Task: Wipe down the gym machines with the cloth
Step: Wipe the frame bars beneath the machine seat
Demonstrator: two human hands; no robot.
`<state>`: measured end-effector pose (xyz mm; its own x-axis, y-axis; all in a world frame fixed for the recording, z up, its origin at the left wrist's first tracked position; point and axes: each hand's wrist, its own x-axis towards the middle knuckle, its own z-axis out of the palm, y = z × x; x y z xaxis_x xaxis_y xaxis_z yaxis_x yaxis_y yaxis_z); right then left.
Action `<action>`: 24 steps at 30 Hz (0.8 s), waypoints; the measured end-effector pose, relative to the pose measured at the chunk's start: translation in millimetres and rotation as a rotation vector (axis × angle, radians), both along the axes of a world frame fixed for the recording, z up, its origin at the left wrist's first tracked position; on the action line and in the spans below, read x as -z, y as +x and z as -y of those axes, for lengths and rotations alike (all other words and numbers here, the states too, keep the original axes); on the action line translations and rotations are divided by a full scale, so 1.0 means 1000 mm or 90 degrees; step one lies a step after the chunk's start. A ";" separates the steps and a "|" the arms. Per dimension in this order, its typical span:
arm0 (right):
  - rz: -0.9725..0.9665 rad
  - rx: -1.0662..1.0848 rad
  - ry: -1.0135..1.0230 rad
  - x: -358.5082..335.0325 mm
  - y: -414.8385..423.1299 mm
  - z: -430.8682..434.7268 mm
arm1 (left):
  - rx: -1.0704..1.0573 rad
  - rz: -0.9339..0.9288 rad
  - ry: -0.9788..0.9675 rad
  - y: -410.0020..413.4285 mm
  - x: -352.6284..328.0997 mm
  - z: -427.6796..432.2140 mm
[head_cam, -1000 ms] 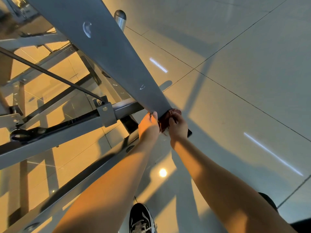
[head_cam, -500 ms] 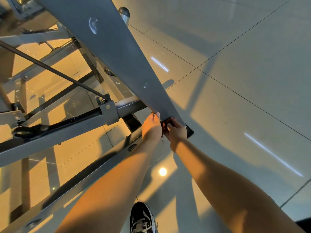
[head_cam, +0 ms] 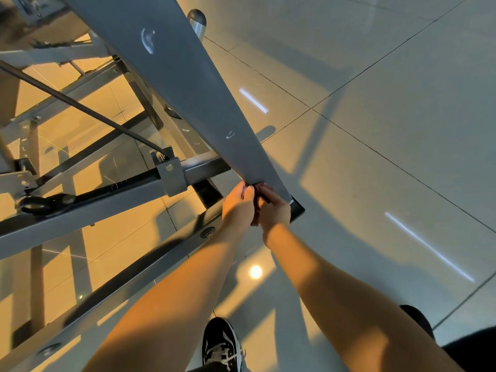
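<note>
Clutching a dark red cloth (head_cam: 259, 189) between left hand (head_cam: 237, 208) and right hand (head_cam: 273, 210), both grips curled on it, a person works at the low end of a grey machine beam (head_cam: 182, 84). Its long axis climbs toward the frame's upper left, away from both hands.

To the right of the slanting grey beam (head_cam: 188, 103) the tiled floor (head_cam: 389, 116) lay open along that whole side. On the left the way was crowded: a crossbar (head_cam: 107, 202) with a bolted bracket (head_cam: 171, 177), a thin dark rod (head_cam: 80, 103) and a lower rail (head_cam: 128, 285) cut across the gaps. The left hand (head_cam: 237, 208) and right hand (head_cam: 275, 210) sat close together at the beam's base, just beside the black foot plate (head_cam: 297, 210).
</note>
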<state>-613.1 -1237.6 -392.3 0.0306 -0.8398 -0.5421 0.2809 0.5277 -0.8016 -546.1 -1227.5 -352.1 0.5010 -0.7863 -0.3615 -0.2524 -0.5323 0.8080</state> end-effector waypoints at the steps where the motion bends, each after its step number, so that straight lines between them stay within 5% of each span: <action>1: 0.015 0.020 0.006 -0.008 -0.003 -0.004 | 0.010 -0.006 0.008 -0.001 0.000 -0.008; 7: 0.079 0.010 -0.063 -0.057 -0.027 -0.017 | 0.112 0.036 -0.050 -0.005 -0.030 -0.035; 12: 0.086 -0.050 -0.154 -0.104 -0.018 -0.010 | -0.024 0.083 -0.118 -0.002 -0.082 -0.022; 16: 0.008 0.006 -0.335 -0.154 -0.015 -0.003 | -0.125 0.124 -0.165 0.008 -0.111 -0.015; 19: -0.117 -0.017 -0.476 -0.177 -0.001 0.007 | -0.234 0.015 -0.222 0.013 -0.120 -0.009; 24: -0.192 -0.065 -0.398 -0.167 -0.010 0.016 | -0.215 0.044 -0.219 0.003 -0.131 -0.011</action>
